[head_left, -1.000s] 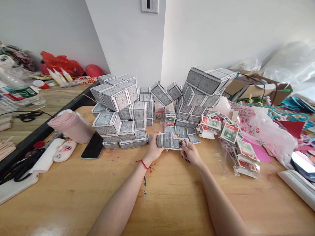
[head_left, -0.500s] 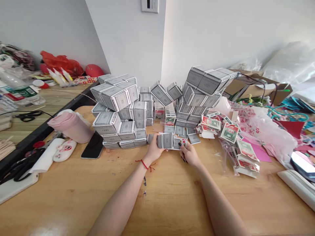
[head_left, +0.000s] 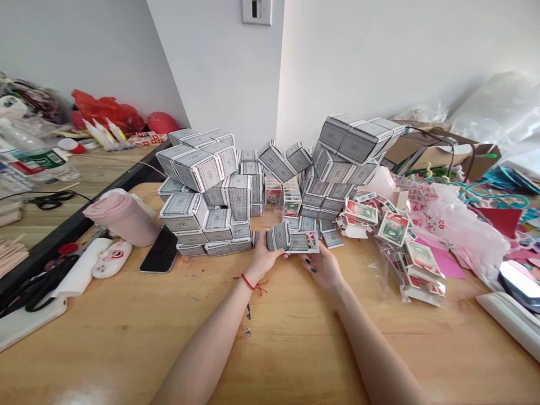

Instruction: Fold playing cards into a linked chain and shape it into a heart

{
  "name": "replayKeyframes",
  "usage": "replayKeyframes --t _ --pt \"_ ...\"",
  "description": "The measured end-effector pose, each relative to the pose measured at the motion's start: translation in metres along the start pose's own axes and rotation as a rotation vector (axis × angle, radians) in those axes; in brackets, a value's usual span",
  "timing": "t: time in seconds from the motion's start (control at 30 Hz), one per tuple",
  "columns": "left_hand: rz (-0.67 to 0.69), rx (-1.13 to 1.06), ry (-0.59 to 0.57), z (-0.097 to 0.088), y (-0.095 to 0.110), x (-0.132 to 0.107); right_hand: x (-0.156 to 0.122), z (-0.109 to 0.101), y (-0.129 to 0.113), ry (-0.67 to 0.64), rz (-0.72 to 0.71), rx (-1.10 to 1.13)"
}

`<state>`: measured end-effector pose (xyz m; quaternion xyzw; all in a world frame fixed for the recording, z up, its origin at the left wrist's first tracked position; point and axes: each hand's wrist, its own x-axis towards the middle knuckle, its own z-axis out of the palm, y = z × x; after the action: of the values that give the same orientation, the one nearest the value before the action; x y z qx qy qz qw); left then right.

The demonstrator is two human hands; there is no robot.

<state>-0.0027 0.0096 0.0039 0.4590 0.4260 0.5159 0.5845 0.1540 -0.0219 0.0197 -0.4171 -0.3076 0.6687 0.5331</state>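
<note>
My left hand is closed around playing cards with grey patterned backs, which stand tilted up at its thumb. To the right of them lies a flat overlapping row of playing cards, with a red and yellow card face showing at its right end. At that end my right hand has its fingers curled under the lower edge and its thumb by the corner. Just behind the hands, loose face-down cards lie on the table. Folded card blocks are piled into a left stack and a right stack.
Opened card boxes and plastic bags lie on the right. On the left are a phone, a pink rolled cloth-like item and a white mouse-shaped object. Unopened-looking card packs stand between the stacks.
The cards in my left hand have tilted up and apart from the row on the right, showing more of it. My right hand has shifted slightly down and right, its thumb off the card backs.
</note>
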Motion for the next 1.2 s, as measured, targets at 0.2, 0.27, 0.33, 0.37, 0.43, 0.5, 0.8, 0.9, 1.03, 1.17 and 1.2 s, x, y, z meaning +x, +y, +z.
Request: replayKeyframes --t 0.2,0.27,0.33,0.37,0.43,0.5,0.8,0.9,1.03,1.17,1.2 --pt "-0.025 0.034 -0.015 0.001 0.000 -0.002 -0.006 0.011 0.003 -0.138 0.023 0.045" --pt "0.023 0.089 -0.007 0.001 -0.001 -0.003 -0.007 0.012 0.003 -0.146 0.026 0.025" --pt "0.074 0.128 -0.019 -0.001 -0.002 -0.003 -0.007 0.011 0.003 -0.157 0.029 0.019" --pt "0.087 0.131 -0.034 -0.002 -0.003 -0.002 -0.008 0.010 0.003 -0.168 0.029 0.035" --pt "0.079 0.110 -0.073 -0.003 -0.003 -0.002 -0.007 0.008 0.002 -0.195 0.032 0.097" --pt "0.059 0.083 -0.095 -0.003 -0.003 -0.003 -0.006 0.006 0.003 -0.213 0.034 0.153" --pt "0.051 0.065 -0.068 0.005 0.004 -0.008 0.000 0.006 0.015 -0.061 -0.042 0.044" --pt "0.047 0.038 -0.101 0.008 0.003 -0.009 0.001 0.007 0.020 0.017 -0.101 -0.015" --pt "0.034 0.002 -0.151 0.010 0.002 -0.010 0.003 0.009 0.024 0.113 -0.180 -0.054" --pt "0.029 -0.029 -0.183 0.013 0.004 -0.012 0.003 0.007 0.023 0.144 -0.181 -0.032" --pt "0.025 -0.037 -0.189 0.014 0.004 -0.012 0.003 0.006 0.022 0.124 -0.155 -0.018"
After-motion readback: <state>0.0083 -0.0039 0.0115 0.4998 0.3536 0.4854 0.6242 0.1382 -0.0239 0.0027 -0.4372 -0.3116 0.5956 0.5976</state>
